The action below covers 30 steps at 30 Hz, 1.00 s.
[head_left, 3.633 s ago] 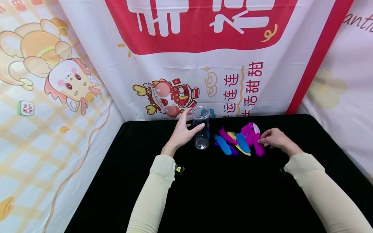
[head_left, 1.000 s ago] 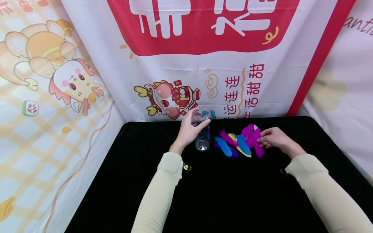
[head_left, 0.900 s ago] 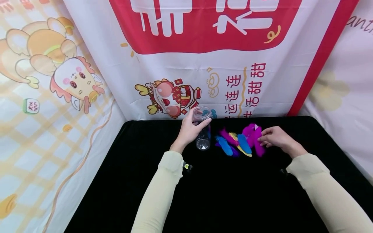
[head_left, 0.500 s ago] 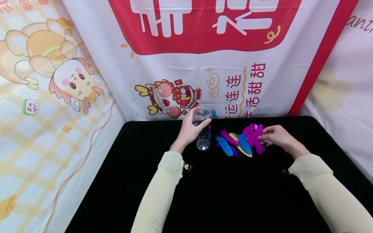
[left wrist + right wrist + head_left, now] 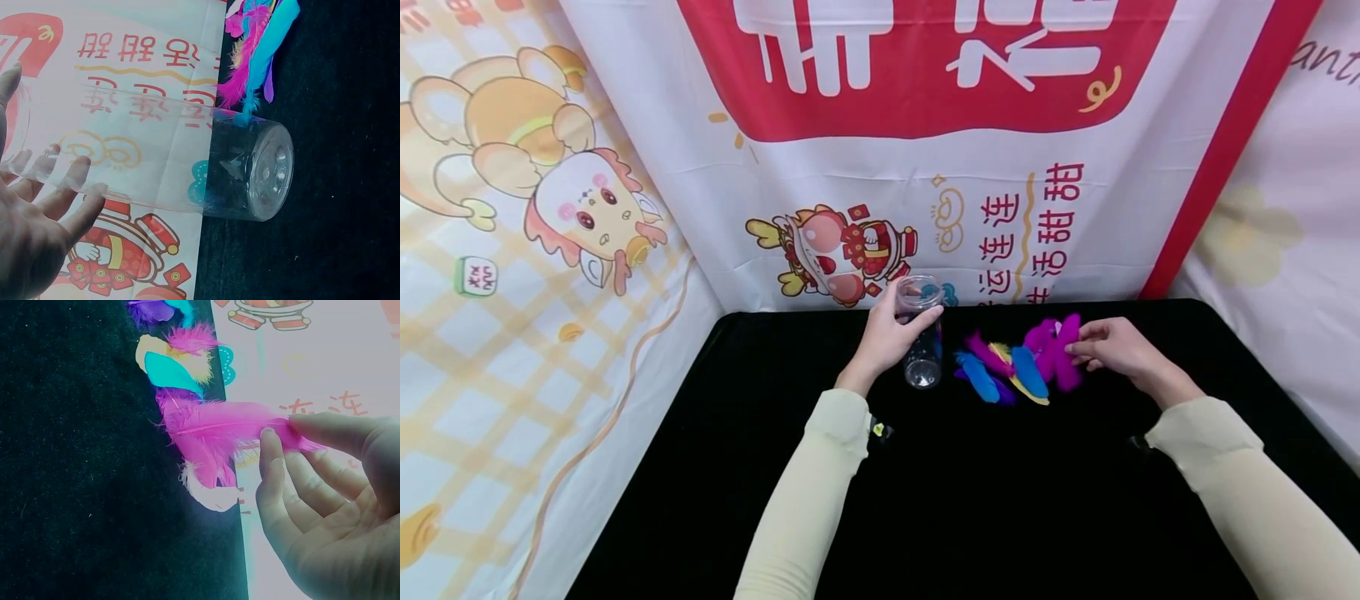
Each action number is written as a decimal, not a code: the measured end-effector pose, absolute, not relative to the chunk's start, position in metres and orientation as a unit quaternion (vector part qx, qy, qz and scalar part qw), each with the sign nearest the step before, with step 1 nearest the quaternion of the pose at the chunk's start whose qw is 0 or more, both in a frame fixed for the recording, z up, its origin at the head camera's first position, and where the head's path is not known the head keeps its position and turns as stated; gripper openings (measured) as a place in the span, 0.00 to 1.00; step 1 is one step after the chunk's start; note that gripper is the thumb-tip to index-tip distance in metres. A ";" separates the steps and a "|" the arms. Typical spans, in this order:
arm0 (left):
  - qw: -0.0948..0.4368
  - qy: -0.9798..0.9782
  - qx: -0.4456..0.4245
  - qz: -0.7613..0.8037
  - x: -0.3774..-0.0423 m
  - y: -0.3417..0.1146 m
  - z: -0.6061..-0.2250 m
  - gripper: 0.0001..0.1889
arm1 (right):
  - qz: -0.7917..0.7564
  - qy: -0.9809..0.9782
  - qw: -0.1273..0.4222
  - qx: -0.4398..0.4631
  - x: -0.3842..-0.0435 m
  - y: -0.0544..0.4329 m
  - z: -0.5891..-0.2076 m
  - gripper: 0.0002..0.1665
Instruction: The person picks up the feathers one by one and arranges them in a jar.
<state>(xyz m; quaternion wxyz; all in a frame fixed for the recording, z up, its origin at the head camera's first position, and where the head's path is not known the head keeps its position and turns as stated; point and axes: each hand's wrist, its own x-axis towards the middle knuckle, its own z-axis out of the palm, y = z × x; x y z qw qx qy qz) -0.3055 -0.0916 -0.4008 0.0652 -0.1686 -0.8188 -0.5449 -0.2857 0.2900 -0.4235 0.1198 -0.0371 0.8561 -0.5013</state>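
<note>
A pink feather (image 5: 219, 422) is pinched between thumb and fingertip by the right hand (image 5: 1116, 346). A clear jar (image 5: 922, 362) is gripped near its mouth by the left hand (image 5: 886, 333), fingers curved around it. Between them, loose feathers (image 5: 1028, 372) are strewn on the black table (image 5: 985, 500), which is backed by a printed white curtain (image 5: 1120, 233) and flanked by patterned cloths (image 5: 535, 400).

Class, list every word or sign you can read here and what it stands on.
"运连连": red, sideways, on the white cloth backdrop.
"活甜甜": red, same backdrop.
"ant", cut off: dark script on the pale cloth at right.
Unreadable: cropped white characters on the red panel; cropped pinkish characters, top left; green-and-white printed tile, too small.
None seen on the transparent cylindrical jar.
</note>
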 end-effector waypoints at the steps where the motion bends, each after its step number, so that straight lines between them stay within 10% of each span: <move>1: 0.065 -0.819 -0.168 -0.545 -0.305 -0.092 -0.401 0.37 | -0.500 0.857 0.120 -0.037 -0.286 0.290 -0.423 0.18; 30: 0.065 -0.819 -0.167 -0.544 -0.308 -0.093 -0.402 0.36 | -0.522 0.844 0.105 -0.063 -0.283 0.278 -0.414 0.19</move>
